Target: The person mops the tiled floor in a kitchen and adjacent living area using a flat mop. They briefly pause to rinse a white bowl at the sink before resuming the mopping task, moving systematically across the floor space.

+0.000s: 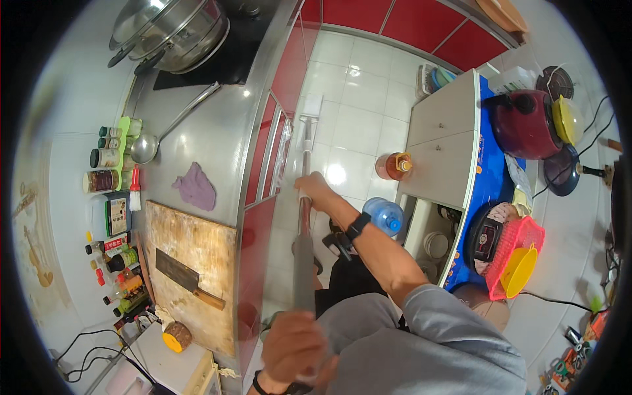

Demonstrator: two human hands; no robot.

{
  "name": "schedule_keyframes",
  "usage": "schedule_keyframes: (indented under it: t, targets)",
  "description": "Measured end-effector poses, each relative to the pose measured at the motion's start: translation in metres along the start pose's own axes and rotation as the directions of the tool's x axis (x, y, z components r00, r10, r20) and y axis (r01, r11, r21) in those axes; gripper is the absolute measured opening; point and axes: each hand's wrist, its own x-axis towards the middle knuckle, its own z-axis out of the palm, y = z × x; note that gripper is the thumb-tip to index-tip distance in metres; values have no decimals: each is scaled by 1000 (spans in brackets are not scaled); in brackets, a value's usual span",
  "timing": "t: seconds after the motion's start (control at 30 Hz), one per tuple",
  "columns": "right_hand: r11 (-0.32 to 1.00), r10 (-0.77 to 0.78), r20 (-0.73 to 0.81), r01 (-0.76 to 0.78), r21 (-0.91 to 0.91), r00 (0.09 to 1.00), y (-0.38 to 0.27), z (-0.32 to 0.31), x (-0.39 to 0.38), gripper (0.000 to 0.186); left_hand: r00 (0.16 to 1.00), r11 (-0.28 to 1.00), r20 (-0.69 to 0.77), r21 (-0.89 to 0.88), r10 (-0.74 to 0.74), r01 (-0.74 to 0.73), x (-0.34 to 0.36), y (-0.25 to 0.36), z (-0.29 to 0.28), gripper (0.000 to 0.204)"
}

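Observation:
A long-handled mop (303, 247) runs away from me between the counter and the cabinet, its flat pale head (312, 108) down on the white tiles. My right hand (316, 188) is wrapped round the middle of the handle, with a dark watch on that wrist. Nearer my body, my left hand (293, 347) closes round the upper end of the handle and looks smeared by motion. The top of the handle is hidden behind that hand.
A steel counter (227, 138) with a cutting board (187, 263), cleaver (181, 273) and ladle (148, 146) lines the left. On the floor at right stand an oil jug (393, 166) and a blue water bottle (383, 216), beside a white cabinet (441, 141).

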Motion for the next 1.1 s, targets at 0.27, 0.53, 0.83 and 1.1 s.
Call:
schedule_keyframes:
  t: [0.27, 0.53, 0.83, 1.1]
  targets:
    - [948, 87, 140, -125, 291, 986, 72, 7, 10, 12, 998, 990, 47, -133, -43, 49, -47, -6, 2, 10]
    - [928, 198, 82, -213, 305, 977, 202, 85, -98, 10, 986, 999, -168, -51, 7, -16, -167, 67, -64, 18]
    - [887, 291, 185, -337, 315, 939, 375, 183, -223, 9, 954, 968, -290, -206, 82, -146, -315, 141, -159, 30]
    - [836, 404, 255, -468, 288, 878, 439, 215, -284, 6, 930, 988, -342, -123, -134, 97, -348, 197, -181, 33]
